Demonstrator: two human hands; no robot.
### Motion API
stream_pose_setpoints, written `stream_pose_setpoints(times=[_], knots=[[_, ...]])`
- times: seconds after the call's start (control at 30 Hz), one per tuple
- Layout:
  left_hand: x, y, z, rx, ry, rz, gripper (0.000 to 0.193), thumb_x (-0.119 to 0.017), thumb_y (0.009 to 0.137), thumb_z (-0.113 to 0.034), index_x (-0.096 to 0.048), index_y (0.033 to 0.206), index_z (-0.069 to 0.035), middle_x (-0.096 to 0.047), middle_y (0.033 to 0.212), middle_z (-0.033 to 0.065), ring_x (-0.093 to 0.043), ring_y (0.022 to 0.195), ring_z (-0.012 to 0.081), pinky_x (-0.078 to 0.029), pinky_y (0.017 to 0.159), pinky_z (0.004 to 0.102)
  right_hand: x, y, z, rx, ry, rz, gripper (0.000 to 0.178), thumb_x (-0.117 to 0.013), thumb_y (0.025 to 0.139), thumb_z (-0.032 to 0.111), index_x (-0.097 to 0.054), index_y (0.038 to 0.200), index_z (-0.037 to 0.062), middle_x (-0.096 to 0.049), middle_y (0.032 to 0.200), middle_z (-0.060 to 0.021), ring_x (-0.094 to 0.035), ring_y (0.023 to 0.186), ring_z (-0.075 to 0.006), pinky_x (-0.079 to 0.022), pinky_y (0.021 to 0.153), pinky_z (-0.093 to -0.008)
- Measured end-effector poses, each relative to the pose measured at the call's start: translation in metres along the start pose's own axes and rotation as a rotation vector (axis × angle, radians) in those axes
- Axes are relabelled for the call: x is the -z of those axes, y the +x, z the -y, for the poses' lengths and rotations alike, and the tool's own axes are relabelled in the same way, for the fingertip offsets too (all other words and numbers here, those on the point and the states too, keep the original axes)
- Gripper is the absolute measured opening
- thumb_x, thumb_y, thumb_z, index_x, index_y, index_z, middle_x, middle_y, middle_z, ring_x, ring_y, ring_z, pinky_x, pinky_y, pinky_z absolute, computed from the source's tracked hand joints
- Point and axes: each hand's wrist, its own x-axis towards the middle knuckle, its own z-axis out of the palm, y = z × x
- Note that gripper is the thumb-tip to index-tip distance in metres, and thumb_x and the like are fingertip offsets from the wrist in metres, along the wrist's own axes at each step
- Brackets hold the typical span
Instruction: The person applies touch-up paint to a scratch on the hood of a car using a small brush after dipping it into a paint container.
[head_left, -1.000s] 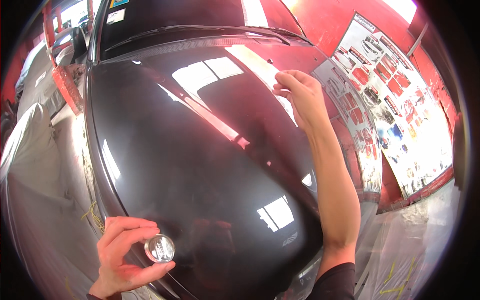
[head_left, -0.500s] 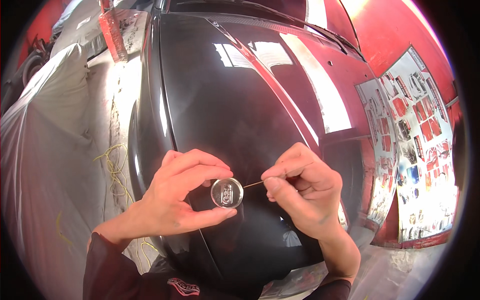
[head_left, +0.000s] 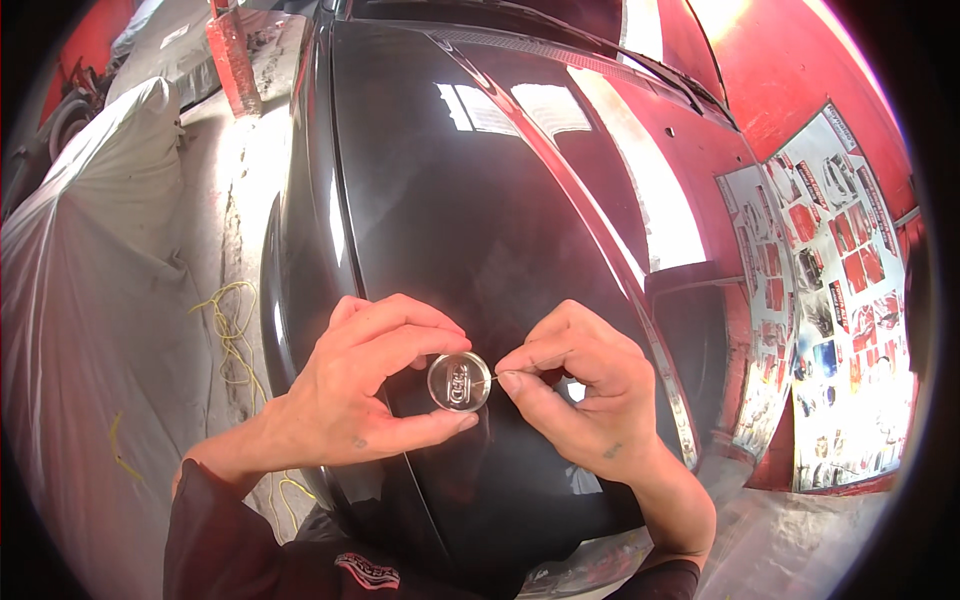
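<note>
Between the thumb and fingertips of my left hand (head_left: 375, 375) is a small round metal cap (head_left: 452, 388). It is silvery, with a smooth raised rim and embossed marks on its face, which is turned up toward me. My right hand (head_left: 590, 385) pinches a very thin stick (head_left: 487, 380) between thumb and forefinger. Its far end lies over the right part of the cap's face; whether it touches cannot be made out. Both hands are above the glossy black car hood (head_left: 430, 220).
A pale sheet (head_left: 110, 220) drapes something large on the left. A tangled yellow cord (head_left: 232, 340) lies on the floor beside the car. Farther back is a red post (head_left: 235, 65). On the right, a picture board (head_left: 840, 300) stands against a red wall (head_left: 790, 60).
My right hand has moved left, closer to the cap. The stick's tip has gone from the cap's right edge to over its face. My left hand has hardly moved.
</note>
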Motion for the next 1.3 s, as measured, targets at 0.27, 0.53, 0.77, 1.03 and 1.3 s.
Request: stream_pose_setpoints(times=[0.27,0.53,0.77,1.03,1.3], knots=[[0.004,-0.001,0.001,0.048,0.046,-0.024,0.049,-0.089,0.060,-0.018,-0.071,0.104,-0.006,-0.067,0.106,0.0078,-0.060,0.083,0.0188,-0.049,0.076,0.0306,0.052,0.028,-0.001,-0.130,0.149,-0.276,0.009,-0.056,0.091,-0.004,-0.062,0.084,-0.0035,-0.061,0.078,-0.0098,-0.062,0.068,-0.0135,-0.048,0.062,-0.0250],[0.004,-0.009,0.004,0.049,0.043,-0.062,0.049,-0.090,0.055,-0.017,-0.070,0.099,-0.006,-0.068,0.104,0.0077,-0.061,0.085,0.0206,-0.045,0.078,0.0314,0.175,0.095,-0.118,-0.300,0.220,-0.659,0.016,-0.066,0.089,0.015,-0.066,0.088,-0.0009,-0.064,0.079,-0.0051,-0.064,0.070,-0.0132,-0.055,0.065,-0.0278],[0.010,-0.013,0.009,0.062,0.084,-0.057,0.050,-0.090,0.053,-0.020,-0.070,0.097,-0.006,-0.068,0.099,0.0093,-0.061,0.083,0.0215,-0.046,0.074,0.0318,0.190,0.107,-0.170,-0.485,0.145,-0.670,0.015,-0.068,0.087,0.015,-0.066,0.085,0.0001,-0.063,0.077,-0.0049,-0.061,0.064,-0.0128,-0.054,0.062,-0.0254],[0.011,-0.021,0.016,0.070,0.106,-0.071,0.055,-0.088,0.055,-0.037,-0.069,0.094,-0.002,-0.065,0.096,0.0135,-0.062,0.082,0.0228,-0.049,0.070,0.0332,0.183,0.111,-0.168,-0.488,0.078,-0.601,0.015,-0.069,0.085,0.015,-0.067,0.084,0.0001,-0.063,0.077,-0.0047,-0.061,0.066,-0.0122,-0.053,0.064,-0.0236],[0.009,-0.020,0.017,0.068,0.099,-0.052,0.051,-0.088,0.055,-0.033,-0.070,0.093,-0.004,-0.066,0.097,0.0116,-0.062,0.083,0.0223,-0.049,0.071,0.0326,0.165,0.115,-0.134,-0.438,0.171,-0.469,0.015,-0.069,0.087,0.015,-0.067,0.087,0.0002,-0.061,0.077,-0.0036,-0.062,0.067,-0.0119,-0.055,0.062,-0.0244]])
